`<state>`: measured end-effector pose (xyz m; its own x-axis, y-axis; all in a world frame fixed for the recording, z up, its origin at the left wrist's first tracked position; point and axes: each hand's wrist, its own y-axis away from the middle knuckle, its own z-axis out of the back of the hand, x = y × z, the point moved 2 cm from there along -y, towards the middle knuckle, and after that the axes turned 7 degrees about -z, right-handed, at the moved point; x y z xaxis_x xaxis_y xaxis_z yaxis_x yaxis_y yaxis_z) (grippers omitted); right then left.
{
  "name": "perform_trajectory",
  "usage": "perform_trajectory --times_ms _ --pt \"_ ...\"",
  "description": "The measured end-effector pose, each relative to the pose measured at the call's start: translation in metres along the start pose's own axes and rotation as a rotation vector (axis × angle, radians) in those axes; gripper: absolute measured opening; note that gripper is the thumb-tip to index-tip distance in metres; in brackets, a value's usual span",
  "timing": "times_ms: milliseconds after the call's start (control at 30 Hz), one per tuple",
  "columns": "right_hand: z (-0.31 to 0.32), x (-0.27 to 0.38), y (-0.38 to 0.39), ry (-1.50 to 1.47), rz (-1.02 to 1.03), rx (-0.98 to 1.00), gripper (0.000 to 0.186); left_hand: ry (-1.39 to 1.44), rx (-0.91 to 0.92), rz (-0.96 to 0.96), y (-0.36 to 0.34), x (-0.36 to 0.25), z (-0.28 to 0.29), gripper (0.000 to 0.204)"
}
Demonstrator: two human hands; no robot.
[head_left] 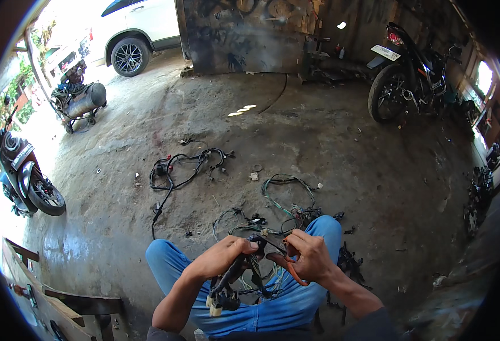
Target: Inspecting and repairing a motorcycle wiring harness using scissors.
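Between my knees my left hand (233,253) is closed around a black-wrapped wiring harness (234,274). Pale connectors (214,307) and dark plugs hang from its lower end, over my jeans. To the right, my right hand (305,257) grips what look like pliers with orange handles (295,271). Their dark front end points left at the harness by my left thumb; whether the jaws touch it cannot be made out. Loose thin wires dangle below my hands. More green and white wires (287,177) lie looped on the floor just beyond my knees.
Another black wiring harness (170,184) lies coiled on the floor ahead left. Motorcycles stand at the left (31,176) and far right (400,85). An air compressor (82,102) and a white car (142,34) are at the back left. A wooden bench (85,304) stands near left; dark parts (349,264) lie by my right knee.
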<state>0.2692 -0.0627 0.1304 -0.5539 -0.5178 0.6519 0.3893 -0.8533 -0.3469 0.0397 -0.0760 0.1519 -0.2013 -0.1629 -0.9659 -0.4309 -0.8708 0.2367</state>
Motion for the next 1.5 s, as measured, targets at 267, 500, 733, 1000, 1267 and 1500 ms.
perform_trajectory --times_ms 267,500,733,1000,1267,1500 --pt "-0.013 -0.009 0.015 -0.338 -0.289 0.295 0.049 -0.077 -0.078 -0.032 -0.002 0.002 0.010 0.048" --pt "-0.024 0.000 0.029 -0.812 -0.738 0.501 0.047 -0.064 -0.024 0.044 -0.002 0.016 0.011 0.051" --pt "-0.027 0.000 0.029 -0.886 -0.801 0.577 0.048 0.040 0.028 0.033 -0.002 0.029 0.011 0.047" --pt "-0.009 0.006 0.025 -0.197 -0.483 0.319 0.059 -0.359 -0.180 -0.107 0.004 0.003 -0.001 0.047" --pt "0.004 0.024 0.017 0.167 -0.321 0.196 0.061 -0.575 -0.300 -0.241 0.008 -0.006 -0.018 0.042" --pt "0.001 0.024 0.009 0.146 -0.218 0.184 0.044 -0.701 -0.342 -0.268 0.018 -0.013 -0.016 0.037"
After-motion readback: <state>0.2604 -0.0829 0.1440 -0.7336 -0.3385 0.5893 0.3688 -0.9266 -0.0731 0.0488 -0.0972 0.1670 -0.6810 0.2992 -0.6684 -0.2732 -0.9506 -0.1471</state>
